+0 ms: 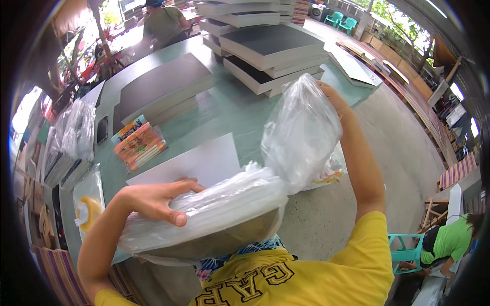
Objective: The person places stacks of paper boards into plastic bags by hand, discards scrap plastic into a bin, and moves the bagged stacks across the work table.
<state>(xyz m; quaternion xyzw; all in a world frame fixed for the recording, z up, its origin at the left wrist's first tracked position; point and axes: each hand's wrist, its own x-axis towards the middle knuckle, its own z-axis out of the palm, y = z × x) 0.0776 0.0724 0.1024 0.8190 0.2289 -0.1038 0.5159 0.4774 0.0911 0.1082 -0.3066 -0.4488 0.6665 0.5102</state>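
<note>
A yellow roll (92, 213) lies on the worktop (222, 113); my left hand (158, 202) rests, fingers spread, on the plastic bundle (229, 206) before me; rightward hangs a clear plastic bag (301, 132), its top pinched in my right hand (331, 98).

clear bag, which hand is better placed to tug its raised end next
Probably the right hand: it seems to grip the raised end of the clear bag, while the left hand lies lower, on bunched plastic.

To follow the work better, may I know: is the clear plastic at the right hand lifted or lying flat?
Lifted: the clear plastic hangs loosely from the right hand, which grips its top.
</note>
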